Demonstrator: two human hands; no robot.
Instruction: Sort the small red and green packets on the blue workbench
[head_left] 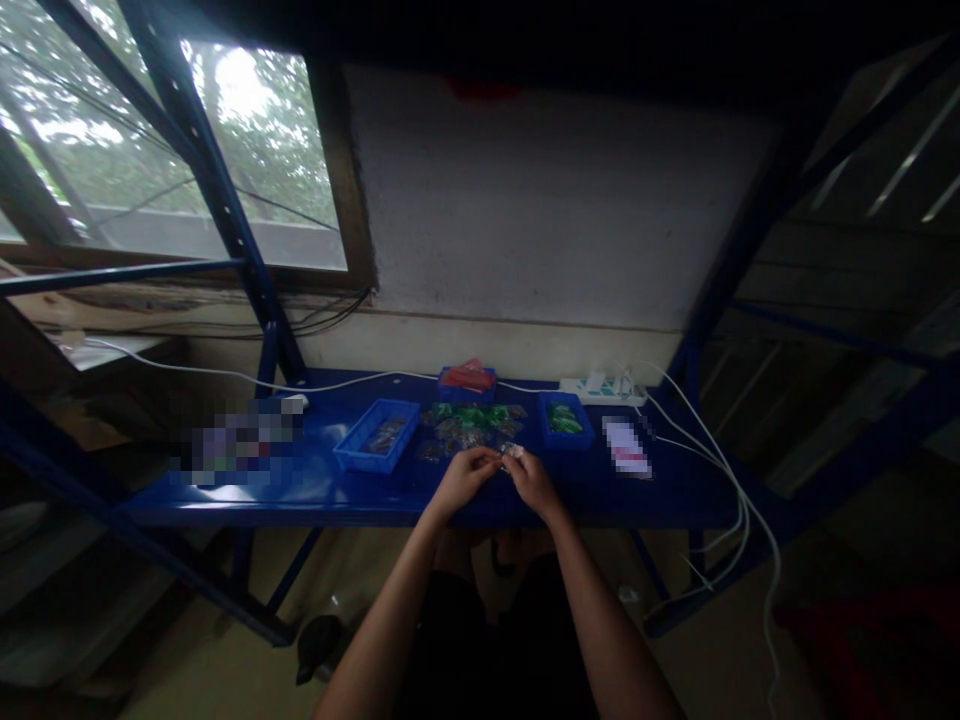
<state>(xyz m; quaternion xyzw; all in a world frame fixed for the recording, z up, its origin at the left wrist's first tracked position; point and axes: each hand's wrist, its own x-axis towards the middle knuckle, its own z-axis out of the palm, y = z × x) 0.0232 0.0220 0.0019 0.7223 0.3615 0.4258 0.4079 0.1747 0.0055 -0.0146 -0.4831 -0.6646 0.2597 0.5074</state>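
Note:
Above the front part of a blue table (pixel 300 497), my left hand (pixel 471 475) and my right hand (pixel 529 479) meet at the fingertips. A small clear plastic packet (pixel 513 451) shows between them; its contents are too small to make out. My right fingers are closed on it. The left fingers are pinched together at its left side, and what they hold, if anything, is hidden. Just beyond my hands lies a spread of small clear packets (pixel 459 436), with green pieces (pixel 472 414) along its far side.
Left of the packets stands a blue tray (pixel 351 458) with small items. Another blue tray (pixel 546 432) with green pieces is at right, and a blue bin (pixel 466 397) with red packaging at the back. A power strip (pixel 600 390), a phone (pixel 627 447) and white cables (pixel 720 462) lie right.

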